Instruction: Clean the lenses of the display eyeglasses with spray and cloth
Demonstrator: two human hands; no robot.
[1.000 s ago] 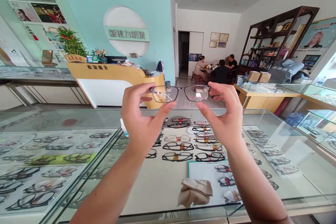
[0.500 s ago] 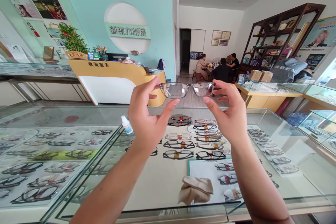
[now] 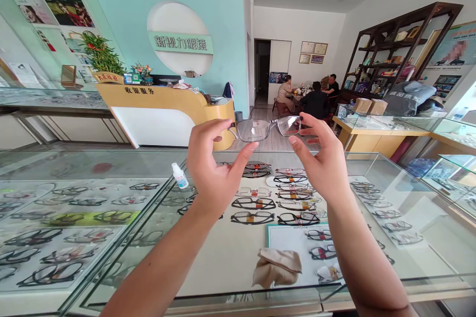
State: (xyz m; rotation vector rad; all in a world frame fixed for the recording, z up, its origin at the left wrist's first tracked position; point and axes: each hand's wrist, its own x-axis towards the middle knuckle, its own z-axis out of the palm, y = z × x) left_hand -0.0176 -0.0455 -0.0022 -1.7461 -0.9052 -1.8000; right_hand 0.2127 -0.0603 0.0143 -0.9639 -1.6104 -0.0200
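Observation:
A pair of eyeglasses (image 3: 254, 130) with clear lenses and a dark grey frame is held up in front of me, above the glass display case (image 3: 219, 277). My left hand (image 3: 213, 168) pinches its left end near the hinge, thumb below the lens. At the other end, my right hand (image 3: 323, 158) grips the frame between fingers and thumb. Below them, on the glass top, lies a crumpled beige cloth (image 3: 278, 267). A small white spray bottle (image 3: 180, 176) stands to the left of my left hand.
Several rows of glasses (image 3: 253, 203) rest inside the case, with more in the left section (image 3: 52, 273). Behind are a yellow-and-white counter (image 3: 156, 124), a dark wooden shelf (image 3: 390, 49) and several people seated at a table (image 3: 297, 96).
The eyeglasses have turned slightly, the left lens swinging a little to the right and lower. My left hand has shifted slightly right; the cloth and bottle stay put.

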